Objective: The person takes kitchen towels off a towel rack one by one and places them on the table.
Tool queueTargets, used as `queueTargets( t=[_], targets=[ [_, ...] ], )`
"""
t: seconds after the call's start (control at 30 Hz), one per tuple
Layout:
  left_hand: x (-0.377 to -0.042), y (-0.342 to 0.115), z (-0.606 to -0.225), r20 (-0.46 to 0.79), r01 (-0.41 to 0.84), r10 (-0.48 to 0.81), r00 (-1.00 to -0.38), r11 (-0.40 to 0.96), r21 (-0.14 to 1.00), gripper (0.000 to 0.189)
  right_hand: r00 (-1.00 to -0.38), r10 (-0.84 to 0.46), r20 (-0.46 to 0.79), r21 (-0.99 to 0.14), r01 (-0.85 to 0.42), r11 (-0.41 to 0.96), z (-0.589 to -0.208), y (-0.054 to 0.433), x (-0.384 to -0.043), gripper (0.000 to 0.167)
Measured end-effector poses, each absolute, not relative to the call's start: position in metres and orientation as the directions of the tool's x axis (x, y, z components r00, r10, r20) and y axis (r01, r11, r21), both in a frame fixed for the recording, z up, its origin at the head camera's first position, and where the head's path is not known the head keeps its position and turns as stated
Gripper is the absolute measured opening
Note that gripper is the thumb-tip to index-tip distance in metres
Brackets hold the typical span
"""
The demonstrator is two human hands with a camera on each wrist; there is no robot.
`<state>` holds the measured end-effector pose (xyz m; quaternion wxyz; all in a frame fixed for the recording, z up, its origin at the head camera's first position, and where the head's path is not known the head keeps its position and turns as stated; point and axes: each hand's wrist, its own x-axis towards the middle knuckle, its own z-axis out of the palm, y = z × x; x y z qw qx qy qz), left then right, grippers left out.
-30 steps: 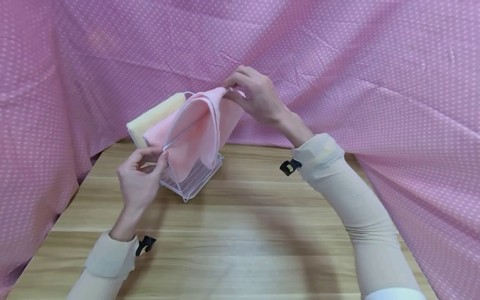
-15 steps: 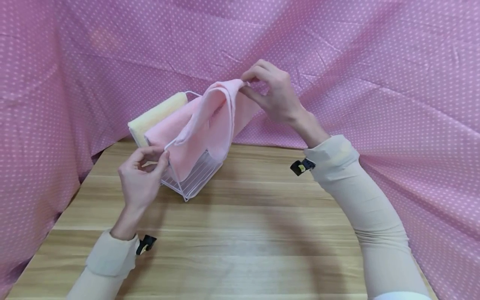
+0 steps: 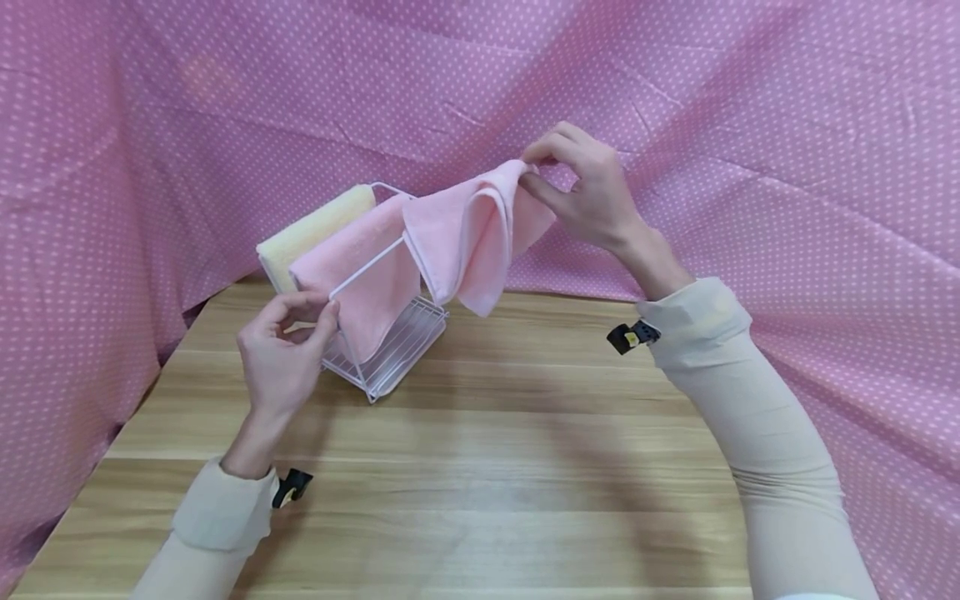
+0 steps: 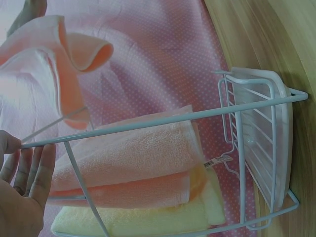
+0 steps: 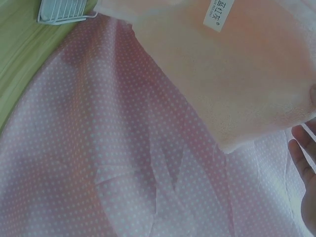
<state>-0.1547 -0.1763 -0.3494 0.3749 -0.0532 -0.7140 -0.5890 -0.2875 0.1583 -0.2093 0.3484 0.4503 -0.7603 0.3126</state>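
Observation:
My left hand pinches the front top corner of a white wire towel rack; its fingers meet the bar in the left wrist view. Up and to the right, my right hand pinches a pink towel by its upper edge. That towel hangs in loose folds at the right of the rack, its left end by the rack's front bar. A white label shows on it in the right wrist view. Another pink towel and a yellow towel drape over the rack's bars behind.
The rack's slatted base and tray stand on a wooden table. Pink polka-dot cloth hangs behind and along both sides. A small printed tag sticks out from the draped towels.
My right hand has moved to the right, drawing the pink towel off the rack's front bar, which is now bare. My left hand has kept its place on the corner.

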Motion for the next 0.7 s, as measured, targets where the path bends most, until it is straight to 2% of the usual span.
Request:
queueTargets(
  t=[0.37,0.7],
  targets=[
    [-0.154,-0.177,-0.350,0.613,0.523,-0.357,-0.705,0.321,0.789,0.017,-0.342,-0.466,0.816,-0.126,-0.892,0.434,-0.214,0.182,-0.281,0.011],
    [-0.152,-0.176,-0.349,0.600,0.515,-0.359,-0.715,0.310,0.799,0.015,-0.435,-0.499,0.749,-0.147,-0.844,0.515,-0.230,0.200,-0.275,0.014]
  ],
)
